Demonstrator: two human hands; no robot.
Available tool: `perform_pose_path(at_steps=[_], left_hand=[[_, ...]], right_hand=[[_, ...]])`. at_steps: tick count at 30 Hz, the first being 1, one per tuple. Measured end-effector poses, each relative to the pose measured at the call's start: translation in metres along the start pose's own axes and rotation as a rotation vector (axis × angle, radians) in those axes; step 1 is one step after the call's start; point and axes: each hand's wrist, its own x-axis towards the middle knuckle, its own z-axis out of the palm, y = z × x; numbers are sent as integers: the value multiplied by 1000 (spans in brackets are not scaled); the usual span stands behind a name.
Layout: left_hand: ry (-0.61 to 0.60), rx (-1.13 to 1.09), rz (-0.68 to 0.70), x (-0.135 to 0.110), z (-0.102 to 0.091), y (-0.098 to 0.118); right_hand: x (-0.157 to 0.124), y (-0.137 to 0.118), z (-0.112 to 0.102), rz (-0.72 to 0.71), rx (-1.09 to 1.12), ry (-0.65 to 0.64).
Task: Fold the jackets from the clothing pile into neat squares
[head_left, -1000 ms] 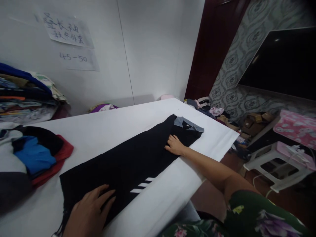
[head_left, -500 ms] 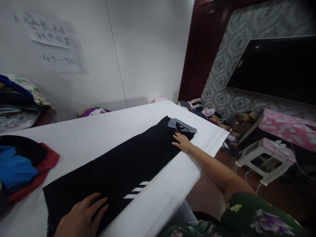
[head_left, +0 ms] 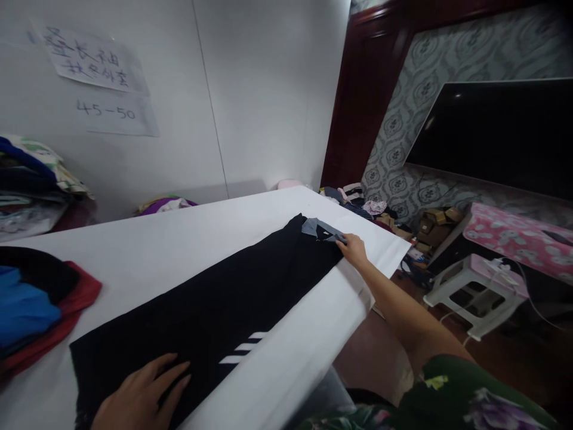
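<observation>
Left fingers (head_left: 169,377) apart on smooth black cloth (head_left: 242,280), right fingers (head_left: 349,239) tight on angular grey collar (head_left: 310,227)

The garment (head_left: 215,292) lies on the counter (head_left: 201,230) under the left fingers (head_left: 169,380). Clothes (head_left: 24,307) lie left of these, a stool (head_left: 481,283) far right.

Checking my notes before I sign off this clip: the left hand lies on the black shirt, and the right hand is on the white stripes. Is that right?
Not quite: the right hand is at the grey collar, not on the white stripes, as the head view shows. The left hand does lie on the black shirt.
</observation>
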Motion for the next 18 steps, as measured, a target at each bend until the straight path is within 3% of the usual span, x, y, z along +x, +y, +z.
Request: perform_pose_path(at_steps=[3,9,13,18], left_hand=[[13,59,34,0,-1,2],[11,67,26,0,-2,3],[31,86,45,-1,1,1],[77,76,65,-1,3,0]], right_hand=[[12,4,2,75,20,-28],[25,3,3,71,65,26],[18,1,0,-43,65,5],[-6,5,8,-271,61,-127]])
